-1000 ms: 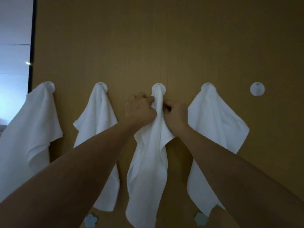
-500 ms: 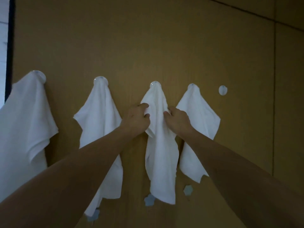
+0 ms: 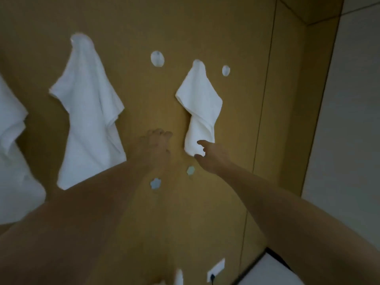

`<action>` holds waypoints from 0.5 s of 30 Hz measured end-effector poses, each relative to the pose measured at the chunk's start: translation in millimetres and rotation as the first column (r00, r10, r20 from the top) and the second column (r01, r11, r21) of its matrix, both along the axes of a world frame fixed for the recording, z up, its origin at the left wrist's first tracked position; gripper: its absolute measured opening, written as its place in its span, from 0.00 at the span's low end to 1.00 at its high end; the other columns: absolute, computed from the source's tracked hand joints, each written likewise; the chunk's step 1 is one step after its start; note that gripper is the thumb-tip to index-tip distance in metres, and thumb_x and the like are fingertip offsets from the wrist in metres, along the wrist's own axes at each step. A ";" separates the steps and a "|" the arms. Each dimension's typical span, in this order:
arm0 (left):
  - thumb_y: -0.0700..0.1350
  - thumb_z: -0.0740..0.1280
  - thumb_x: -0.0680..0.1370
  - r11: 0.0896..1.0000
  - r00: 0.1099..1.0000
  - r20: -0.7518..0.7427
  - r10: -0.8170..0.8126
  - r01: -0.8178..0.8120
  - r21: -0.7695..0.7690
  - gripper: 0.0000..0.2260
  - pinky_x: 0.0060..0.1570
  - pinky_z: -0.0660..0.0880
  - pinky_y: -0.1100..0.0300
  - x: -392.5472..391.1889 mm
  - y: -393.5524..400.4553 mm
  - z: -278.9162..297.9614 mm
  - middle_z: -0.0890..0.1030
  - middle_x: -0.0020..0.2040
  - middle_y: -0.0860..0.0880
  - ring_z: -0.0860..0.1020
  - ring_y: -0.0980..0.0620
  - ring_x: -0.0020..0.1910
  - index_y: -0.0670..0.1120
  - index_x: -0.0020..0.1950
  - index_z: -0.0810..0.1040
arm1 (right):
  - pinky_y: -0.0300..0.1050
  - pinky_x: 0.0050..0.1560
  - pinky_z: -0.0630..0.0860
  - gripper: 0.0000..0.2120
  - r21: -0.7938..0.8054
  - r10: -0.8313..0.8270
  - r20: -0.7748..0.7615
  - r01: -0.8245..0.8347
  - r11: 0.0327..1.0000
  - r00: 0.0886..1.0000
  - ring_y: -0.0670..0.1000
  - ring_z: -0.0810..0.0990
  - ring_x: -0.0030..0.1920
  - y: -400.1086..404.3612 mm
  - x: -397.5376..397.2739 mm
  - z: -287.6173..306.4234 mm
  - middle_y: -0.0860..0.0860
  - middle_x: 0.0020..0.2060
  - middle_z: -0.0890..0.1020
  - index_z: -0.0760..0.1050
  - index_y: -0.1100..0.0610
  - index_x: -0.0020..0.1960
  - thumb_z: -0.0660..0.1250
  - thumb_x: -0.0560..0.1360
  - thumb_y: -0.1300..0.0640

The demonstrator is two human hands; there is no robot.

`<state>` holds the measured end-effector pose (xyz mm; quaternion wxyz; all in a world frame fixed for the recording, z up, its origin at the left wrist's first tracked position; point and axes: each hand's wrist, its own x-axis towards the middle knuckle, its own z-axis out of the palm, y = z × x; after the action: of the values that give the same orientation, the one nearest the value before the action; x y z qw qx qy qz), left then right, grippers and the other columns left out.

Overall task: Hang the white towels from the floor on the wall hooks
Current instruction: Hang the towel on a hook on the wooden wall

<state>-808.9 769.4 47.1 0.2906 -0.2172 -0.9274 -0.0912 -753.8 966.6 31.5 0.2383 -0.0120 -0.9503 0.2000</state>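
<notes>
Three white towels hang on the brown wall: one at the left edge [image 3: 12, 151], one on the second hook [image 3: 90, 112], one further right [image 3: 200, 108]. Between the last two, a round white hook [image 3: 157, 58] is bare, and so is a smaller-looking hook [image 3: 225, 70] at the far right. My left hand [image 3: 154, 145] is blurred, held against the wall below the bare hook, holding nothing. With its fingers spread, my right hand [image 3: 205, 155] is at the lower end of the right towel. A white blurred shape [image 3: 179, 277] shows at the bottom edge.
Two small pale flower-shaped hooks [image 3: 155, 183] [image 3: 190, 170] sit low on the wall under my hands. A white wall socket [image 3: 216, 268] is near the bottom. A pale wall [image 3: 349, 120] adjoins the brown panel on the right.
The towel both hands gripped at the middle hook is gone from it, and that hook is bare. Both hands have let go and dropped lower. The view has swung right and tilted.
</notes>
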 end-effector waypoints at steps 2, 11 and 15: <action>0.47 0.67 0.75 0.997 0.998 0.033 -0.056 0.054 0.057 0.26 0.65 0.67 0.45 14.8 13.2 -13.2 0.69 0.70 0.42 0.67 0.41 0.67 0.47 0.73 0.67 | 0.48 0.63 0.72 0.28 -0.019 -0.025 0.028 0.025 0.999 0.999 0.56 0.74 0.65 12.3 11.0 -19.0 0.55 0.65 0.76 0.64 0.51 0.75 0.65 0.77 0.47; 0.47 0.67 0.75 0.987 0.969 0.187 -0.160 0.154 0.046 0.23 0.60 0.71 0.47 89.5 54.9 -139.7 0.72 0.66 0.43 0.70 0.41 0.65 0.48 0.70 0.71 | 0.48 0.62 0.74 0.26 -0.039 -0.003 0.190 0.011 0.999 0.982 0.57 0.77 0.62 39.5 60.9 -152.8 0.55 0.61 0.79 0.70 0.50 0.71 0.67 0.75 0.48; 0.47 0.68 0.75 0.995 0.921 0.381 -0.076 0.093 -0.026 0.24 0.61 0.71 0.47 120.7 49.3 -247.6 0.72 0.67 0.44 0.70 0.42 0.65 0.49 0.71 0.71 | 0.45 0.58 0.75 0.23 -0.070 0.045 0.408 -0.018 0.997 0.912 0.54 0.79 0.58 42.8 89.4 -262.4 0.54 0.56 0.82 0.71 0.50 0.70 0.66 0.76 0.49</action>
<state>-688.2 818.7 -200.5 0.0967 -0.2415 -0.9576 -0.1238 -664.4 1009.4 -230.9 0.0302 -0.0461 -0.9722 0.2274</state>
